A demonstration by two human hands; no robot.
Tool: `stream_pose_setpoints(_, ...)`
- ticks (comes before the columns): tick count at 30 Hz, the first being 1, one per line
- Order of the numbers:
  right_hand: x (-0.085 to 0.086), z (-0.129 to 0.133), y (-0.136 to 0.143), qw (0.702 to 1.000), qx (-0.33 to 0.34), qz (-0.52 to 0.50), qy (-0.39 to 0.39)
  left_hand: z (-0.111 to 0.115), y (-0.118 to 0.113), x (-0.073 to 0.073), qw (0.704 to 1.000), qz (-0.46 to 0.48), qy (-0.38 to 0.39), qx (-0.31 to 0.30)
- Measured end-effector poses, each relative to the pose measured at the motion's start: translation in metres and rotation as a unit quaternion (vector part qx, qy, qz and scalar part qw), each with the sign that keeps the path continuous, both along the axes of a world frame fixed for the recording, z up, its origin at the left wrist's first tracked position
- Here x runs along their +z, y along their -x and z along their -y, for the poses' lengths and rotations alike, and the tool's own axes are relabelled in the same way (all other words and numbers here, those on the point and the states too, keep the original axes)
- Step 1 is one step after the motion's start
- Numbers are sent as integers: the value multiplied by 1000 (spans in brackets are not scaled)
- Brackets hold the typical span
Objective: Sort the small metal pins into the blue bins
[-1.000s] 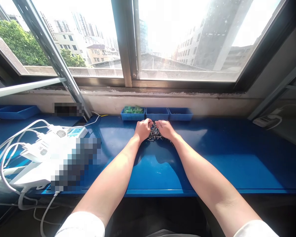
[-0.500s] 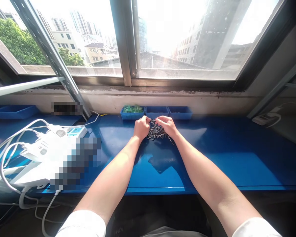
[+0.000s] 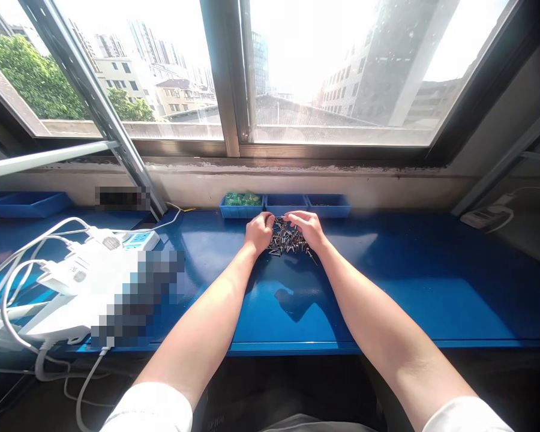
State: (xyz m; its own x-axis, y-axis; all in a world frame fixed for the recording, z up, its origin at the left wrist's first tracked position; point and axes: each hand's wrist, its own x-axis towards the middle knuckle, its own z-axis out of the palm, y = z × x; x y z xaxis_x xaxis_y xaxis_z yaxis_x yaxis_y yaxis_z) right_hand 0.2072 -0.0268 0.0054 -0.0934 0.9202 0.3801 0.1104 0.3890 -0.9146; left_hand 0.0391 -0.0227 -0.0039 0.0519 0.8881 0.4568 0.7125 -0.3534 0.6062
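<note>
A loose pile of small metal rivets [image 3: 290,240], thin-pinned and dark to silvery, lies on the blue tabletop [image 3: 270,324]. At the pile's left edge is my left hand [image 3: 258,231], its thumb and fingers closed together; what they hold is hidden. My right hand [image 3: 306,227] is over the pile's right side, fingers bent and fingertips pointing at the left hand. A thin rivet [image 3: 281,217] lies across the small gap between the fingertips, apparently in the right hand's pinch. The two hands are apart.
Behind the hands stand three joined blue bins; the left bin [image 3: 242,211] holds green packets. Chargers and white cables [image 3: 76,264] crowd the left of the table. A metal shelf post [image 3: 137,168] rises at the back left. A white plug device [image 3: 481,216] sits far right.
The right hand's fingers have lifted and separated slightly, and a thin rivet now shows between the hands. My left hand has turned a little. The pile looks nearly the same.
</note>
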Motion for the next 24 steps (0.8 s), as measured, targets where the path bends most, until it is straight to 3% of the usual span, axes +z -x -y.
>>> stream_pose_setpoints(6, -5, -6, -6, 985, -138, 102, -23, -6, 3, -6, 994, -76, 44, 69)
stream_pose_setpoints(11, -8, -6, -9, 926, -263, 264, -54, -7, 3, -8, 986, -119, 87, 78)
stream_pose_setpoints(15, -10, -10, -10, 894, -286, 340, -50, -8, 2, -9, 984, -133, 94, 73)
stream_pose_setpoints(24, -17, -21, -20, 865, -328, 379, 3, -6, 1, -6, 981, -149, 105, 58)
